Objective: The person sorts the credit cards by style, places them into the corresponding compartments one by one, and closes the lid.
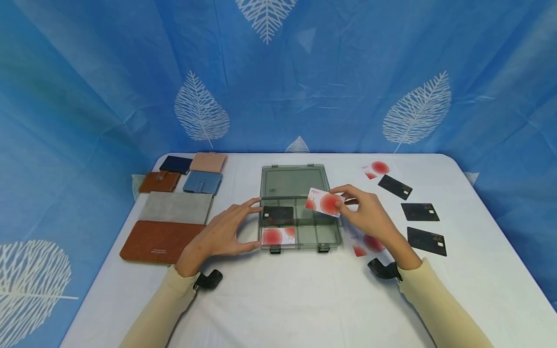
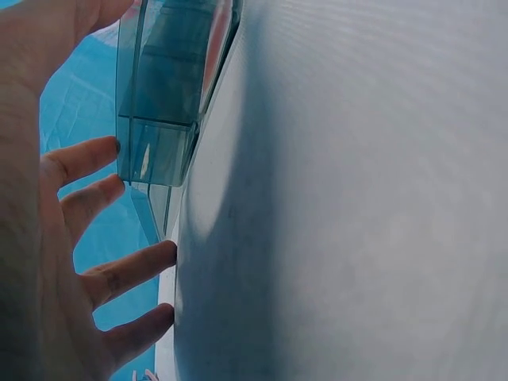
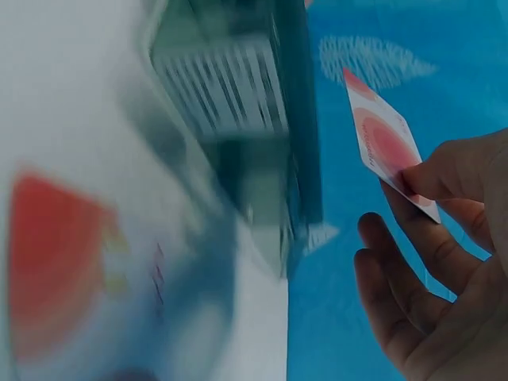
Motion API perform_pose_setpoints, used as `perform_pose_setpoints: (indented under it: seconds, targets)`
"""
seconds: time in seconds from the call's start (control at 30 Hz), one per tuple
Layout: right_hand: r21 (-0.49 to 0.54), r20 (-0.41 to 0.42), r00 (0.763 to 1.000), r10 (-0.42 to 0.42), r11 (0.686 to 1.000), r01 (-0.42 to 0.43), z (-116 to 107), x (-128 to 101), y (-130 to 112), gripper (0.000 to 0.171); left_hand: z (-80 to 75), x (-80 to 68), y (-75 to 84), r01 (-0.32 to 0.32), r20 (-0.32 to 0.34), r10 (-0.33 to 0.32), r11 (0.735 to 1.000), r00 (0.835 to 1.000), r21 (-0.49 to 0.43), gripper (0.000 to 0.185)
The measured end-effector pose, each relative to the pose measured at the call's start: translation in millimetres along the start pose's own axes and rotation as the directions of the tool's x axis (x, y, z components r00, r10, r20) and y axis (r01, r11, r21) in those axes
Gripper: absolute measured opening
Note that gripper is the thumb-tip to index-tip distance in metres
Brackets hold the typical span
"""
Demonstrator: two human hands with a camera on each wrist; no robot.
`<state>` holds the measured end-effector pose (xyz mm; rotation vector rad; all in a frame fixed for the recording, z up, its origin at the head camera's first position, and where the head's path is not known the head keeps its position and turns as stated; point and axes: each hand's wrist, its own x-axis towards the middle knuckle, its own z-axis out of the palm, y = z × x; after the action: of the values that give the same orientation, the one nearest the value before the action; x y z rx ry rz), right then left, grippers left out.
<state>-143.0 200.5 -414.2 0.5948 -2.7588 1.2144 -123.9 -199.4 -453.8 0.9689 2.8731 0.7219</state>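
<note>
My right hand [image 1: 365, 212] pinches a white card with red circles [image 1: 324, 202] between thumb and fingers, over the right side of a translucent green compartment box [image 1: 306, 235]. The right wrist view shows the same card [image 3: 386, 144] tilted and raised beside the box. The box's lid [image 1: 293, 181] is folded open to the back. In its left compartments lie a black card [image 1: 278, 215] and, in front of that, a red-and-white card [image 1: 278, 236]. My left hand [image 1: 222, 232] is spread at the box's left side, fingertips [image 2: 103, 155] right at its wall.
On the right lie black cards [image 1: 419, 211] and red-and-white cards [image 1: 376, 168], one of them partly under my right forearm. Wallets [image 1: 203, 182] stand grouped at the back left, with a grey and brown long wallet [image 1: 163, 239] before them. A blue leaf-patterned curtain [image 1: 304, 96] hangs behind the table.
</note>
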Motion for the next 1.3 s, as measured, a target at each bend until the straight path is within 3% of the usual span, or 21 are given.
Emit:
perform_pose_setpoints:
  seconds: [0.27,0.6,1.03,1.3]
  targets:
    - [0.057,0.087,0.994,-0.067,0.996,0.062,25.0,-7.3,-23.4,0.029,-2.2,-1.6,-0.2,-0.005,-0.001,0.005,1.000,1.000,-0.005,0.096]
    - [0.006,0.158,0.982,-0.108,0.994,0.109,53.0,-17.8,-42.3,0.027,-4.1,3.4,1.2,0.019,0.017,-0.020,1.000,1.000,0.011,0.097]
    - [-0.090,0.172,0.978,-0.117,0.987,0.134,70.9,-23.3,-41.7,0.022,-2.8,1.4,1.9,0.022,0.032,-0.021,1.000,0.999,-0.012,0.095]
    - [-0.188,0.155,0.974,-0.163,0.963,0.191,78.1,-29.1,-44.8,0.025,-2.2,-0.2,1.5,0.021,0.026,-0.020,1.000,0.999,-0.013,0.096]
